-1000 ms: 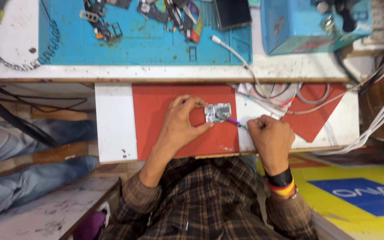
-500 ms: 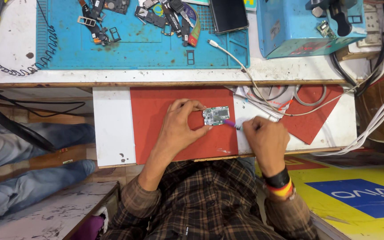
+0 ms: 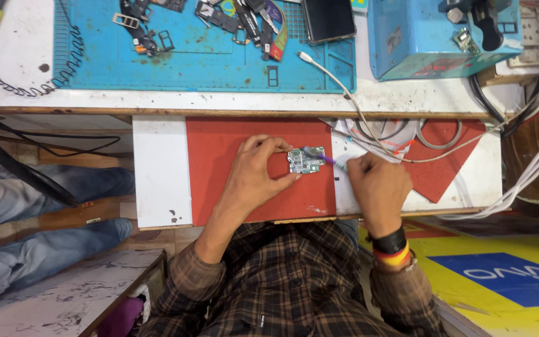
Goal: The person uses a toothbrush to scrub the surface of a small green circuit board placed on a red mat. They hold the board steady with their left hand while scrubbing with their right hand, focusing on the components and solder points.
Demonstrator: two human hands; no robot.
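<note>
Left hand pinches a small circuit board mid-frame on the red mat. Right hand grips a purple brush, its tip touching the board.

Green board sitting on red mat. Purple brush lying right of mat centre. Blue mat above it. Plaid shirt showing brown-black below; wristbands black, red, yellow.

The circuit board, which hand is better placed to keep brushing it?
Right, probably. The right hand already grips the purple brush, whose tip sits at the circuit board, while the left hand pinches the board's edges on the red mat.
</note>
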